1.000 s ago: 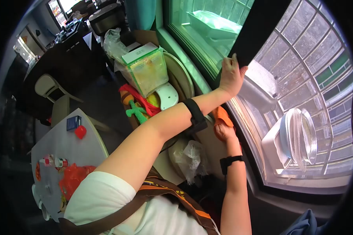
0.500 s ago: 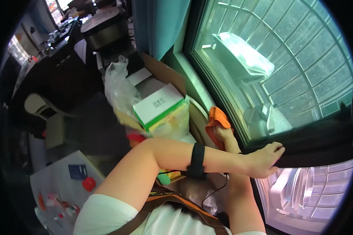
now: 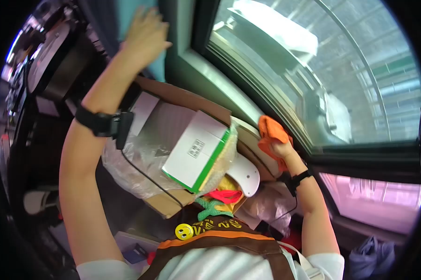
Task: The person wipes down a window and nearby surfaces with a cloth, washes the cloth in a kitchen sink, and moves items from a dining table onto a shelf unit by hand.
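Observation:
At the upper left, my left hand (image 3: 146,39) is raised against a light blue curtain (image 3: 158,70). Its fingers are stretched and somewhat apart, slightly blurred; whether they press on the fabric I cannot tell. My right hand (image 3: 280,149) is closed on an orange cloth (image 3: 272,129), bunched at the lower edge of the window frame (image 3: 285,122). Both wrists wear black straps, each with a cable. Below and between my arms stands an open cardboard box (image 3: 185,99), holding a white and green carton (image 3: 196,148) and clear plastic wrapping (image 3: 136,170).
Outside the glass are a metal grille (image 3: 348,35), a long white-topped box (image 3: 276,30) and another white object (image 3: 334,116). Close to my apron (image 3: 238,249) lie a white curved piece (image 3: 244,175) and a green soft item (image 3: 211,208). Dark blue fabric (image 3: 371,256) sits lower right.
My left hand has swung from the window frame on the right to the curtain at upper left. My right hand stays by the frame with the orange cloth. The view has shifted.

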Tool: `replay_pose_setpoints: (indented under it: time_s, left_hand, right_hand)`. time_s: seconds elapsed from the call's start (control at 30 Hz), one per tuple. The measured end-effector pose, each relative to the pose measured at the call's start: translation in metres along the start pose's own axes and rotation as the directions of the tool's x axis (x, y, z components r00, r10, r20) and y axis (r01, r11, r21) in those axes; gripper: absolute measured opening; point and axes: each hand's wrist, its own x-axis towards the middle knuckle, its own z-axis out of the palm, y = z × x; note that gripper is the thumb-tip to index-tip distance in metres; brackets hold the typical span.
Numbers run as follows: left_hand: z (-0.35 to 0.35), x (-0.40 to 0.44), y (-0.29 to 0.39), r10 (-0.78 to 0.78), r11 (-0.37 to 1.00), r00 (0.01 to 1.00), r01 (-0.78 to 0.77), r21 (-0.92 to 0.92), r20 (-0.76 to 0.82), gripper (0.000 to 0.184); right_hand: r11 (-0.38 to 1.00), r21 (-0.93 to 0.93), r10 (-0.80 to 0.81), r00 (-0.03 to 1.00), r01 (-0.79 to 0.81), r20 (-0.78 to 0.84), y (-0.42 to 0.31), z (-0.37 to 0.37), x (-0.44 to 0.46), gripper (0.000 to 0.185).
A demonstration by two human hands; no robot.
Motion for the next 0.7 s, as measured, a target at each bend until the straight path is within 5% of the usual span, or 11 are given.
replay_pose_setpoints:
  time_s: [0.1,0.2,0.3,0.33,0.4,0.47,0.5,0.57,0.63,0.7]
  left_hand:
    - [0.022,-0.024,-0.034,-0.099,0.990,0.995,0.098,0.101,0.012,0.049]
    - [0.025,-0.047,-0.045,-0.076,0.995,0.997,0.077,0.066,-0.022,0.049]
    - [0.019,-0.067,-0.048,-0.075,0.997,0.995,0.075,-0.004,-0.061,0.048]
    - [0.020,-0.073,-0.044,-0.064,0.991,0.993,0.053,-0.119,-0.096,0.047]
    - [0.009,-0.083,-0.029,-0.048,0.909,0.996,0.015,-0.416,-0.070,0.046]
    - [-0.018,-0.095,-0.005,0.048,0.788,0.999,-0.027,-0.615,0.019,0.046]
    - [-0.036,-0.101,0.011,0.137,0.759,0.989,-0.073,-0.647,0.049,0.047]
    - [-0.078,-0.114,0.046,0.307,0.739,0.948,-0.187,-0.647,0.077,0.051]
    - [-0.122,-0.117,0.080,0.416,0.710,0.895,-0.210,-0.672,0.160,0.054]
    - [-0.153,-0.120,0.110,0.477,0.691,0.866,-0.261,-0.675,0.154,0.057]
  right_hand:
    - [0.992,-0.114,0.033,0.983,-0.054,-0.178,0.022,0.031,-0.057,0.033]
    - [0.840,0.207,0.530,0.840,-0.501,-0.114,-0.002,-0.009,-0.145,0.032]
    - [0.668,0.673,0.556,0.815,-0.318,-0.166,0.026,0.001,-0.204,0.030]
    - [0.981,-0.009,0.181,0.929,-0.194,-0.323,0.032,0.011,-0.203,0.032]
    - [0.942,0.035,0.335,0.934,-0.333,-0.121,0.017,0.011,-0.163,0.047]
    - [0.791,0.075,0.572,0.777,-0.607,0.261,-0.030,-0.014,-0.075,0.067]
    - [0.831,-0.033,0.537,0.784,-0.556,0.313,-0.036,-0.009,-0.043,0.069]
    - [0.941,-0.131,0.302,0.949,-0.313,-0.093,-0.050,-0.001,-0.002,0.055]
    - [0.979,-0.157,0.036,0.876,-0.127,-0.481,-0.038,0.017,-0.001,0.040]
    - [0.896,0.392,0.273,0.956,-0.211,-0.108,-0.039,-0.007,-0.022,0.024]
